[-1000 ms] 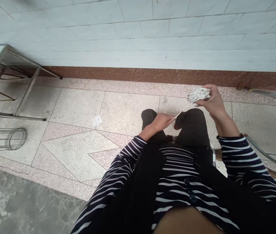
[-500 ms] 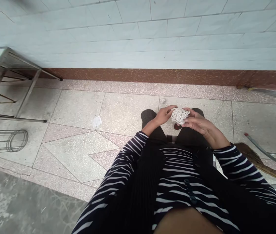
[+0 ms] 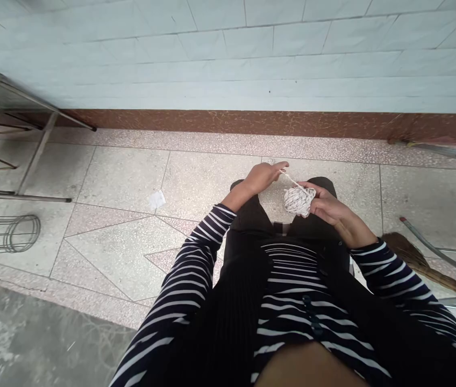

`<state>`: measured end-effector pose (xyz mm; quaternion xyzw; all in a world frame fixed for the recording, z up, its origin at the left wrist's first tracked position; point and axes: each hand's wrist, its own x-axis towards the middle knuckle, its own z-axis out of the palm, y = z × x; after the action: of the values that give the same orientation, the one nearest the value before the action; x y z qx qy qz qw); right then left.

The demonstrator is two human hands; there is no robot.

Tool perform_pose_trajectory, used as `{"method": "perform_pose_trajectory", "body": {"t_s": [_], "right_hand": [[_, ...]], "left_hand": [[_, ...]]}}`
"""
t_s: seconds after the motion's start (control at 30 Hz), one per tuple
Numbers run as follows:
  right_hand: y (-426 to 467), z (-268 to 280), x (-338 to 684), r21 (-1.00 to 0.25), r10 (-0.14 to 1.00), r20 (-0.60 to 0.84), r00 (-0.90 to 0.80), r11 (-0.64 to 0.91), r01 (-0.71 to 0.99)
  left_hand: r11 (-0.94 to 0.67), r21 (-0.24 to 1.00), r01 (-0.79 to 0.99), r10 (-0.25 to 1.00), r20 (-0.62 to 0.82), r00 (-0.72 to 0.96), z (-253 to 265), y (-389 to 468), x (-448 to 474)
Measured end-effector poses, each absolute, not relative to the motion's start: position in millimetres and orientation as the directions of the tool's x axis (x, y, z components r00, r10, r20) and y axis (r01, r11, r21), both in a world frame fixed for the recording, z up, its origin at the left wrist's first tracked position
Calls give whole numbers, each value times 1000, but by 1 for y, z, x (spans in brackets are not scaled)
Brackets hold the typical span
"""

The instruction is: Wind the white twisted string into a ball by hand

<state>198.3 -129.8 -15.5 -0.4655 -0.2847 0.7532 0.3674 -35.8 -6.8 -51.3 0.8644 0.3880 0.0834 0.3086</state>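
Note:
A cream-white woven piece of twisted cord (image 3: 298, 201), rounded like a small basket or ball, is above my lap. My right hand (image 3: 327, 207) grips its right side, thumb in front and fingers behind. From its top a pale strand (image 3: 293, 181) runs up and left to my left hand (image 3: 267, 176), whose fingers are pinched on it. The strand looks taut between the two. Partly hidden behind my left hand, a small pale ball (image 3: 268, 160) lies on the floor.
A white paper scrap (image 3: 157, 200) lies on the tiled floor to the left. Farther left are a metal-legged table (image 3: 42, 145) and a wire frame (image 3: 22, 233). On the right are a broom (image 3: 405, 251) and metal tubing (image 3: 429, 242). A tiled wall (image 3: 228, 70) stands in front.
My left hand has moved from the woven piece up and left, drawing out a strand. The woven piece has turned and dropped slightly in my right hand.

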Motion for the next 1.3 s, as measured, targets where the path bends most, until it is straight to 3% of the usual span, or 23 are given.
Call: {"method": "perform_pose_trajectory", "body": {"t_s": [0.17,0.3,0.43,0.57,0.73,0.87,0.97,1.17,1.3], "right_hand": [[-131,3,203,-743,798,-373,-474,-563,-363],[-125,11,205,-740,797,-321,-512,-549,-390],[-122,3,212,-757,764,-366,-532,-576,-306],[-123,-1,213,-765,710,-383,-591,-602,-228],[-112,21,221,-793,842,-342,-417,-497,-352],[-106,37,233,-818,866,-381,-323,-479,-318],[-109,37,234,-824,854,-400,-333,-494,-278],[-110,28,231,-820,843,-402,-357,-505,-268],[-110,29,236,-828,841,-393,-373,-500,-255]], "left_hand": [[-418,675,608,753,-116,647,-61,14,-38],[-400,772,495,746,-39,664,-63,19,-30],[-346,858,380,775,34,631,-48,39,-35],[-353,814,461,749,-49,660,-39,52,-40],[-341,784,519,708,-150,691,-62,28,-26],[-308,819,484,715,-136,686,-71,14,-26],[-337,811,478,743,-84,665,-63,11,-24],[-407,902,142,630,165,759,-39,-16,6],[-466,862,199,661,190,726,-34,-20,17]]}}
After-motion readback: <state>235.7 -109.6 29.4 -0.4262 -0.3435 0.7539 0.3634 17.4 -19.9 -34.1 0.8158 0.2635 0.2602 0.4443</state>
